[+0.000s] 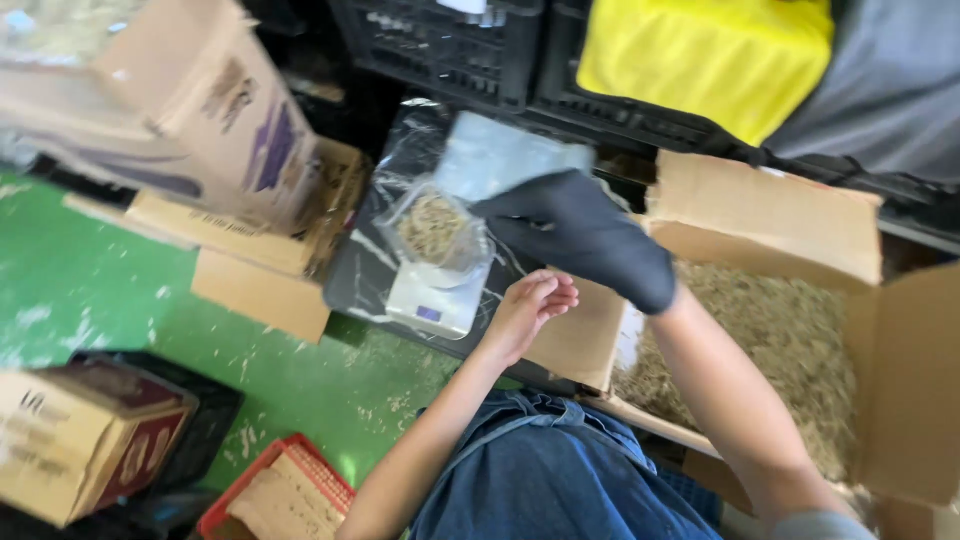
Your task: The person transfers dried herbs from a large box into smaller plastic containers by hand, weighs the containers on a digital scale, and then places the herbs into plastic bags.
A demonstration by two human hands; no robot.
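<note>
A clear plastic bag (435, 228) partly filled with dried, chopped, tan plant matter stands on a small white digital scale (437, 300). My right hand (580, 238), in a black glove, grips the bag's upper right side, and the bag's empty top (505, 155) rises above the glove. My bare left hand (530, 303) hovers just right of the scale with its fingers curled in; nothing shows inside it. Below the right forearm, an open cardboard box (770, 215) holds a heap of the same dried matter (790, 340).
The scale sits on a black marbled slab (360, 265). Cardboard boxes (200, 110) are stacked at the left above the green floor (100, 290). Black crates (450, 45) and a yellow sheet (710, 50) lie behind. Near my knees are a red crate (280, 490) and a brown box (80, 440).
</note>
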